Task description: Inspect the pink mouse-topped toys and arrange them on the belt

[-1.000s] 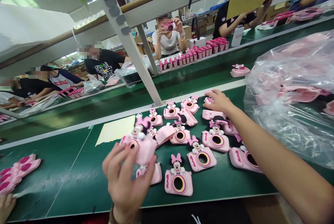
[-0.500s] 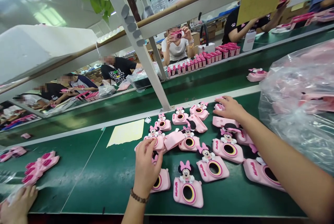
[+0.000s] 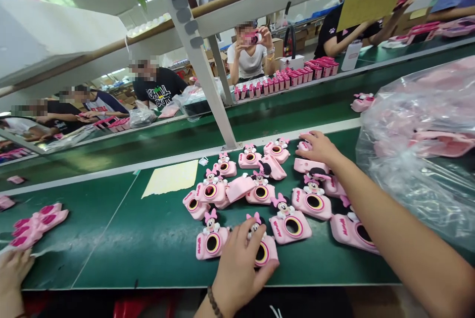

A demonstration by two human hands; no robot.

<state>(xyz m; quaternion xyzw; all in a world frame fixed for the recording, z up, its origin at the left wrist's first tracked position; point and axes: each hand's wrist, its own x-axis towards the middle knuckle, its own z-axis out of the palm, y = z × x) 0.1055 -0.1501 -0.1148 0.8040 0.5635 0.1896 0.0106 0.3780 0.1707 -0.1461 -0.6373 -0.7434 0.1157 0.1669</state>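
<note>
Pink Minnie Mouse camera toys lie in loose rows on the green belt. My left hand sits in the near row, its fingers closed over one pink camera, which it mostly hides. Just left of it lies another camera. My right hand is at the far end of the group. Its fingers are apart, resting on a small pink camera, with a pink case under my wrist. My right forearm passes above several more cameras.
A bulging clear plastic bag of pink pieces lies at right. A yellow paper sheet lies on the belt. At far left, a co-worker's hand is near pink pieces. A white shelf post rises behind the group.
My left hand has moved down and right, from holding a camera up over the group to the near row. My right hand has barely moved.
</note>
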